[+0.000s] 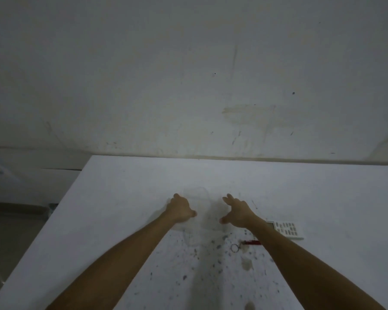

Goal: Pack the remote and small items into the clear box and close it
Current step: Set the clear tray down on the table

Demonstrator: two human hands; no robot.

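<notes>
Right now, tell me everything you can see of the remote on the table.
The remote is a white, flat, oblong handset, plastic by its look, lying face up on the white table. Rows of small grey buttons cover its face, with a pale display at its left end. The right forearm hides that end's corner. Nothing grips it.

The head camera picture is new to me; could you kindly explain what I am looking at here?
There is no machine: a person wears a wide-angle camera on the head, looking forward and down over both bare arms. The stained white table stands against a pale wall. Between the hands sits the clear box, very faint and hard to make out. The left hand rests against its left side; the right hand is open with fingers spread beside it, holding nothing. To the right lie a white remote, partly hidden by the right forearm, a small red item and a metal ring, all outside the box.
</notes>
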